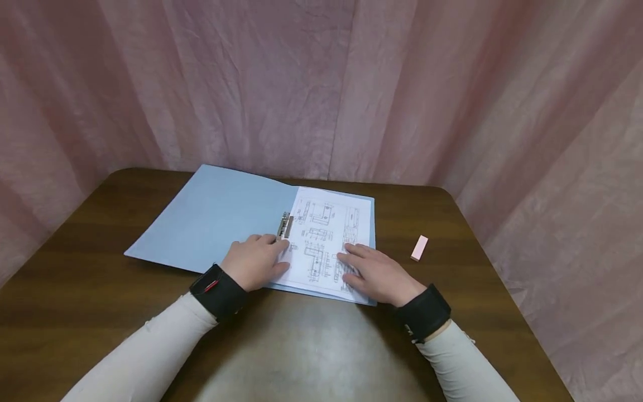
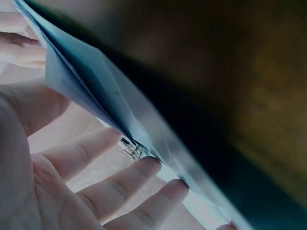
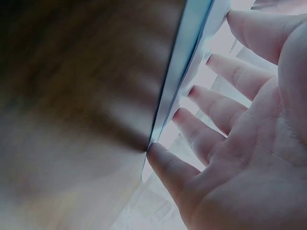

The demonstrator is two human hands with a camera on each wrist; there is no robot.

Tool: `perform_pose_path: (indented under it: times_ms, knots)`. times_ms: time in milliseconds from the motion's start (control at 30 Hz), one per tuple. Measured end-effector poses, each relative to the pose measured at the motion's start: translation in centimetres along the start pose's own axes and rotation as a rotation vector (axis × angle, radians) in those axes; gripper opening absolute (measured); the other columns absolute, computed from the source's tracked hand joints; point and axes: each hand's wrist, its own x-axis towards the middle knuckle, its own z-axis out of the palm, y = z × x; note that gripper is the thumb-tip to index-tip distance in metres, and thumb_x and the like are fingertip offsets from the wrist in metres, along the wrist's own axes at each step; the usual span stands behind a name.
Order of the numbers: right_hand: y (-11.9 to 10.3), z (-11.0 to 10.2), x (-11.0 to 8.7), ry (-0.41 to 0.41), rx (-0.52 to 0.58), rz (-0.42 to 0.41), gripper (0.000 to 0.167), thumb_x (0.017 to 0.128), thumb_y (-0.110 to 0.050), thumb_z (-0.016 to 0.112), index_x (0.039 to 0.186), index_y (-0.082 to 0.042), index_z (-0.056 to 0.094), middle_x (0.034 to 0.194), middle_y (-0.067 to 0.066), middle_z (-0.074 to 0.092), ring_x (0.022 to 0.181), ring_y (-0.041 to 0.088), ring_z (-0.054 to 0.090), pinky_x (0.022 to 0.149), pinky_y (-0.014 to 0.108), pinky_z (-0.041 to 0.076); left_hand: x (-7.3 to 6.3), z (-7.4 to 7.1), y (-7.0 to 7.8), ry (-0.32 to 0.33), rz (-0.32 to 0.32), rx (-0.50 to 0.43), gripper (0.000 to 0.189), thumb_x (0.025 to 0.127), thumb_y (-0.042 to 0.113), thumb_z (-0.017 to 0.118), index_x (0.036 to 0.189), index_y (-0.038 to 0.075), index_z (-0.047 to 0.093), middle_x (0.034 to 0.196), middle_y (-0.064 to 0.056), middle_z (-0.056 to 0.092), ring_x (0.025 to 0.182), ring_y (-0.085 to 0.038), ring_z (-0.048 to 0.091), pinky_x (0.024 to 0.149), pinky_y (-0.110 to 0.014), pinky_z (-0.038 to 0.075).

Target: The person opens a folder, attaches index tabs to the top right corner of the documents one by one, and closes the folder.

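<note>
A light blue folder (image 1: 221,209) lies spread on the table, its bare cover to the left. White sheets with technical drawings (image 1: 326,220) rest on its right side, beside a metal clip (image 1: 285,225) at the spine. My left hand (image 1: 257,259) rests across the spine just below the clip, fingertips on the folder and the sheets' left edge. In the left wrist view its spread fingers (image 2: 120,187) touch the folder near the clip. My right hand (image 1: 374,271) lies on the sheets' lower right, and its extended fingers (image 3: 225,105) press on the paper in the right wrist view.
A small pink and white block (image 1: 419,248) lies on the brown wooden table (image 1: 452,290) to the right of the folder. Pink curtains (image 1: 281,84) hang behind the table and along its sides.
</note>
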Motion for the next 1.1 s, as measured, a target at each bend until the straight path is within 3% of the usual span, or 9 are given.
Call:
perform_pose_path:
  times_ms: [167,467,667,800,867,933,1033,1100]
  knots:
    - [0.2,-0.8,-1.0,0.010,0.001,-0.003,0.059,0.107,-0.030,0.073,0.160,-0.008,0.058,0.171,0.017,0.044,0.160,0.037,0.039,0.128,0.055,0.033,-1.0,-0.3,0.6,0.014,0.060,0.000,0.057,0.102,0.037,0.081,0.151,0.010,0.068,0.144,-0.020,0.068,0.123,-0.040,0.067,0.091,-0.057,0.063]
    - [0.4,-1.5,-1.4,0.026,-0.013,-0.037,0.054,0.108,-0.022,0.070,0.159,-0.008,0.059,0.170,0.016,0.047,0.160,0.035,0.040,0.127,0.055,0.034,-1.5,-1.2,0.5,0.002,0.117,0.031,0.054,0.101,0.035,0.081,0.148,0.012,0.070,0.141,-0.019,0.070,0.114,-0.037,0.068,0.082,-0.049,0.063]
    - [0.1,-1.2,-1.5,0.020,-0.016,-0.035,0.053,0.108,-0.022,0.071,0.158,-0.008,0.060,0.170,0.016,0.048,0.160,0.035,0.040,0.127,0.054,0.034,-1.3,-2.2,0.6,-0.006,0.088,0.047,0.046,0.101,0.033,0.081,0.141,0.011,0.074,0.106,-0.012,0.075,0.080,-0.025,0.062,0.062,-0.038,0.052]
    - [0.0,-1.0,-1.5,0.022,-0.027,-0.032,0.053,0.108,-0.022,0.072,0.157,-0.008,0.061,0.169,0.017,0.048,0.159,0.036,0.041,0.127,0.054,0.035,-0.5,-2.9,1.0,0.128,0.051,0.080,0.039,0.101,0.027,0.081,0.135,0.008,0.077,0.088,-0.011,0.072,0.067,-0.023,0.059,0.054,-0.036,0.048]
    - [0.1,-1.0,-1.6,0.033,-0.031,-0.034,0.052,0.107,-0.020,0.072,0.156,-0.007,0.062,0.168,0.018,0.049,0.158,0.037,0.042,0.126,0.055,0.036,0.2,-3.1,1.4,0.200,0.048,0.083,0.039,0.101,0.025,0.082,0.135,0.007,0.077,0.093,-0.014,0.075,0.071,-0.026,0.064,0.057,-0.038,0.055]
    - [0.1,-0.8,-1.6,0.038,-0.027,-0.032,0.051,0.107,-0.019,0.072,0.156,-0.006,0.062,0.167,0.018,0.050,0.158,0.038,0.043,0.126,0.055,0.037,1.0,-3.1,1.9,0.223,0.053,0.074,0.041,0.101,0.026,0.082,0.138,0.008,0.076,0.107,-0.016,0.077,0.083,-0.030,0.070,0.066,-0.043,0.061]
    - [0.1,-0.5,-1.4,0.042,-0.020,-0.045,0.050,0.107,-0.018,0.072,0.155,-0.006,0.063,0.166,0.019,0.051,0.157,0.038,0.044,0.125,0.056,0.038,2.1,-2.7,2.7,0.167,0.070,0.057,0.043,0.101,0.030,0.082,0.139,0.010,0.076,0.125,-0.017,0.076,0.102,-0.034,0.073,0.082,-0.049,0.065]
    - [0.0,-0.2,-1.3,0.031,-0.010,-0.043,0.051,0.107,-0.019,0.072,0.156,-0.007,0.063,0.167,0.018,0.050,0.157,0.037,0.044,0.126,0.055,0.037,2.4,-2.2,3.1,0.109,0.085,0.050,0.039,0.101,0.031,0.082,0.135,0.011,0.078,0.126,-0.016,0.076,0.103,-0.033,0.071,0.085,-0.049,0.064]
